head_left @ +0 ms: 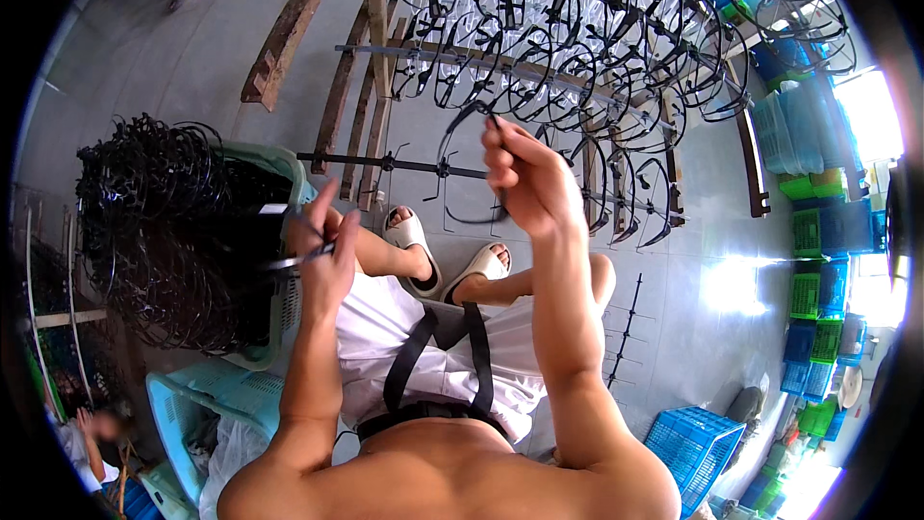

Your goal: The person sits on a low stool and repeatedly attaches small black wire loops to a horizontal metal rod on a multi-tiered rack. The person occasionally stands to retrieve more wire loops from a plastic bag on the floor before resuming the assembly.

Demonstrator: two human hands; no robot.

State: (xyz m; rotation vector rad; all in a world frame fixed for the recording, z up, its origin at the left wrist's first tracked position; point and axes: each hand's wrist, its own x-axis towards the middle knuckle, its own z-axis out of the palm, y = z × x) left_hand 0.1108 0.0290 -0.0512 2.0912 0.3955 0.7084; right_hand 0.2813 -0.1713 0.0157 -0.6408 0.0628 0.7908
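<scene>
Some floor [456,248] separates right hand [536,181], pinching hoop [466,116], from left hand [331,265], gripping blurred piece [287,263]; crate edge [288,318] nearby.

Frames [575,29] hang on a rack [298,24] ahead, right of a loaded basket [286,313].

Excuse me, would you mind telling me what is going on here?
A seated person is handling dark frame pieces with both bare hands. The right hand holds a curved black frame in front of a rack, where many similar pieces hang in rows. The left hand appears to hold a thin dark piece beside a pale green crate, which is heaped with glossy black pieces.
</scene>
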